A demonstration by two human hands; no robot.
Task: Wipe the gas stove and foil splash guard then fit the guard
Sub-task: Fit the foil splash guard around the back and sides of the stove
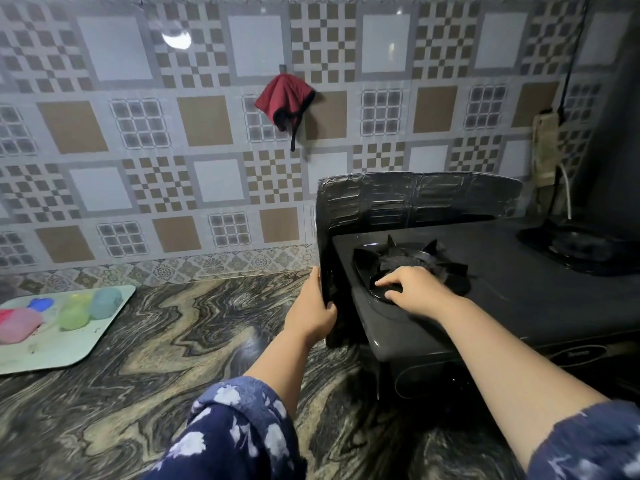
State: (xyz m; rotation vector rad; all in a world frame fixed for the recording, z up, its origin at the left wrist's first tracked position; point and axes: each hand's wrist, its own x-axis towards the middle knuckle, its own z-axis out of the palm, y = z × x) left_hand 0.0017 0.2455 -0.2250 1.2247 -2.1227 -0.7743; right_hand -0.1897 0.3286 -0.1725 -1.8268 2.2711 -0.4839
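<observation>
Black embossed foil splash guard (398,202) is standing around the back and left side of the gas stove (502,299) on the marbled counter (138,358). Left hand (313,313) is gripping the guard's left panel by its front edge. Right hand (412,289) is resting palm-down on the near burner (408,268), fingers spread, grasping nothing. Red cloth (284,98) is hanging on the tiled wall.

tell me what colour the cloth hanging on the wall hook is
Dark red cloth with black trim, seen in the head view.

Left hand (313,315) fingers curled, gripping; right hand (410,289) palm down, fingers spread.
</observation>
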